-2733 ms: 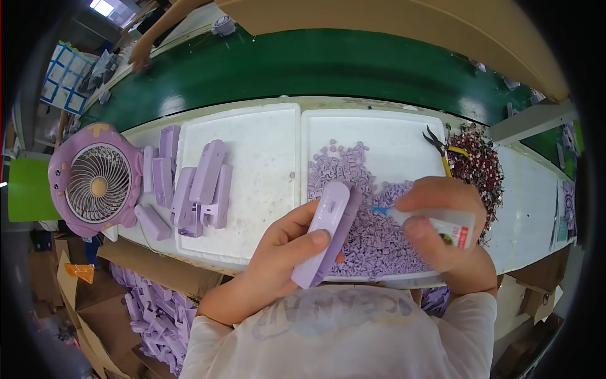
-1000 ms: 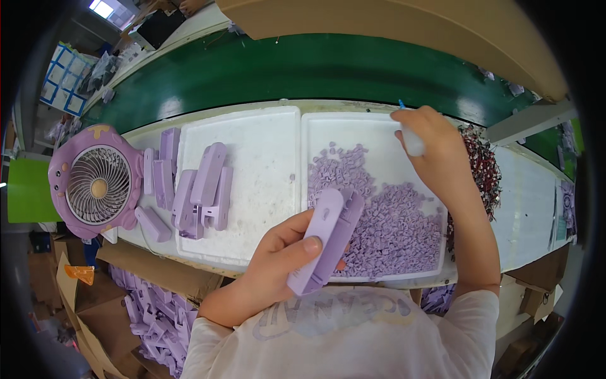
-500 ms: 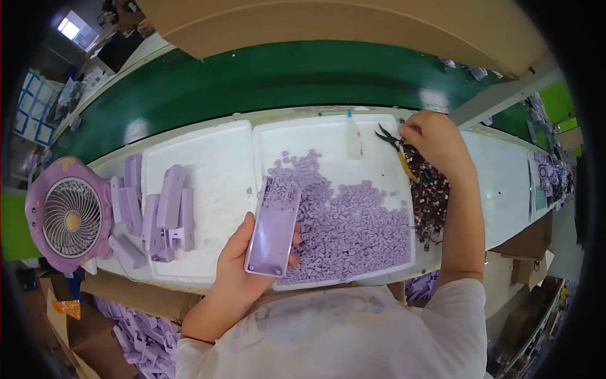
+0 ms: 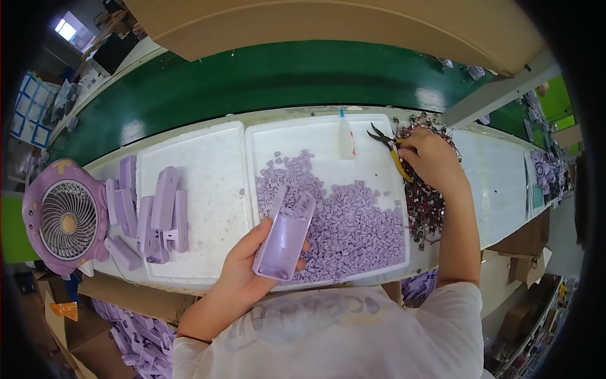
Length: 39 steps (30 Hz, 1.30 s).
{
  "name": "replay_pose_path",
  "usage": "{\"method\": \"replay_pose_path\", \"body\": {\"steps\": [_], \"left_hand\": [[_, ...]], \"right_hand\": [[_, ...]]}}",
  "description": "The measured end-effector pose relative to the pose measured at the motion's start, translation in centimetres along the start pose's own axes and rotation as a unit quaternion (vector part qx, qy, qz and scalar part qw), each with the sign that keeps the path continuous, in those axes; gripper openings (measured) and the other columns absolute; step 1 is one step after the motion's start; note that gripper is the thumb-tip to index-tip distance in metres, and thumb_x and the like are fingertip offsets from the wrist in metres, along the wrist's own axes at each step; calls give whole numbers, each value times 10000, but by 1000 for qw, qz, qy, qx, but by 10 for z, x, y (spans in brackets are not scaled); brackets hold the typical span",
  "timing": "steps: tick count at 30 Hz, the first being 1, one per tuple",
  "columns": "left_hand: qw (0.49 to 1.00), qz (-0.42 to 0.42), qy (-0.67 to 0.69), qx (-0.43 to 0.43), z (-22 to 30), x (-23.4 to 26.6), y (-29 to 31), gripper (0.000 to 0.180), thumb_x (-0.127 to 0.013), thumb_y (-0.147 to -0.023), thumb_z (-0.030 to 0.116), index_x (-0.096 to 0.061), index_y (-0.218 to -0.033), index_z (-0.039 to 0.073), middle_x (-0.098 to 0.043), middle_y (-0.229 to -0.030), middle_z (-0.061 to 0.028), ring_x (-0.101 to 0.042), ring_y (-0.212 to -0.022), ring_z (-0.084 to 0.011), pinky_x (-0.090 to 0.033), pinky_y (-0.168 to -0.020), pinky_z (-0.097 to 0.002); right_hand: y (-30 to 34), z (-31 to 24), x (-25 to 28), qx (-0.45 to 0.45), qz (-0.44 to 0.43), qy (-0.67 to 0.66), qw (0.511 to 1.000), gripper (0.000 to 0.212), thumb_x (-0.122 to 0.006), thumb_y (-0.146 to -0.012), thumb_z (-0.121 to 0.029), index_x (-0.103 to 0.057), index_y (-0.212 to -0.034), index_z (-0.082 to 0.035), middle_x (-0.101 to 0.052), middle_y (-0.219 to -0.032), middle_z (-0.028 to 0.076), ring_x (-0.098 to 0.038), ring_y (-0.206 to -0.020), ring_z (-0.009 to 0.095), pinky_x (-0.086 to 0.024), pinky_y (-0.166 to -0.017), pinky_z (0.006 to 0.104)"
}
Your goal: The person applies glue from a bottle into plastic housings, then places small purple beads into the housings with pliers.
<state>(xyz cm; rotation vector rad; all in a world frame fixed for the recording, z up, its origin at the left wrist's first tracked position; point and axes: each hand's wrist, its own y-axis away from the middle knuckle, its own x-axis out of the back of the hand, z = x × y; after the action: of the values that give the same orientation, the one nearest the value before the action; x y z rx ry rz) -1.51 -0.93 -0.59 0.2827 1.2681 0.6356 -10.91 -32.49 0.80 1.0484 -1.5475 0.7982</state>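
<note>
Green strip is running along behind the white tabletop, with a big cardboard panel looming over it. Left hand is gripping a long purple casing, fingers and thumb closing around its sides; casing is sitting raised in front of the right white tray, hollow side now facing up at the camera, where 2.7 s ago it was showing mostly its outer face. Right hand is reaching into the heap of red-and-black wired parts, fingers bending near the yellow-handled pliers; cannot tell if its grip is holding anything, fingertips partly hidden. Same hand was carrying the blue-tipped bottle 1.0 s ago; bottle is now lying at the tray's far side, tip pointing toward the belt-side edge. Small purple pieces are covering much of that tray. Left tray is holding stacked purple casings at its left side, more are lying beside it, and a purple fan is standing further left. Camera view is sitting shifted versus 1.0 s ago.
</note>
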Motion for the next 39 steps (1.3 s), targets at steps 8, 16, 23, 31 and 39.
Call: {"method": "replay_pose_path", "body": {"steps": [8, 16, 23, 31, 39], "left_hand": [[999, -14, 26, 21, -2, 3, 1, 448, -404, -920, 378, -491, -1136, -5, -571, -990, -182, -572, -862, -264, -461, -706, -381], [998, -34, 49, -2, 1, 11, 1, 435, -388, -930, 353, -468, -1166, -4, -586, -980, -186, -602, -813, -281, -473, -748, -379], [998, -56, 12, 0, -1, -2, -2, 419, -477, -894, 304, -486, -1161, -18, -586, -1027, -174, -602, -881, -270, -482, -805, -376], [999, -46, 11, 12, -2, -6, 1, 395, -476, -901, 306, -500, -1130, -15, -587, -1021, -153, -591, -917, -240, -495, -792, -377], [998, -49, 23, 10, 1, -1, 1, 359, -474, -901, 294, -474, -1132, 19, -574, -1006, -147, -587, -881, -236, -491, -773, -377]], "right_hand": [[-6, 4, 5, 7, -17, -50, 999, 125, -594, -762, -114, -626, -808, -3, -577, -801, 125, -570, -795, 282, -448, -699, 364], [-1, -9, 16, -108, 2, -537, 836, 44, -574, -817, -63, -535, -813, -45, -565, -750, 25, -563, -578, 109, -451, -555, 212], [25, -92, 2, 39, -105, -680, 725, 135, -572, -721, 89, -504, -781, -11, -556, -863, 119, -618, -768, 189, -528, -701, 297], [27, -128, -6, 206, 9, -455, 866, 134, -626, -697, 62, -595, -806, -9, -604, -814, 76, -556, -722, 135, -422, -625, 232], [26, -122, 6, 200, 10, -445, 873, 143, -645, -725, 36, -637, -862, -5, -597, -785, 90, -586, -684, 180, -463, -586, 256]]}}
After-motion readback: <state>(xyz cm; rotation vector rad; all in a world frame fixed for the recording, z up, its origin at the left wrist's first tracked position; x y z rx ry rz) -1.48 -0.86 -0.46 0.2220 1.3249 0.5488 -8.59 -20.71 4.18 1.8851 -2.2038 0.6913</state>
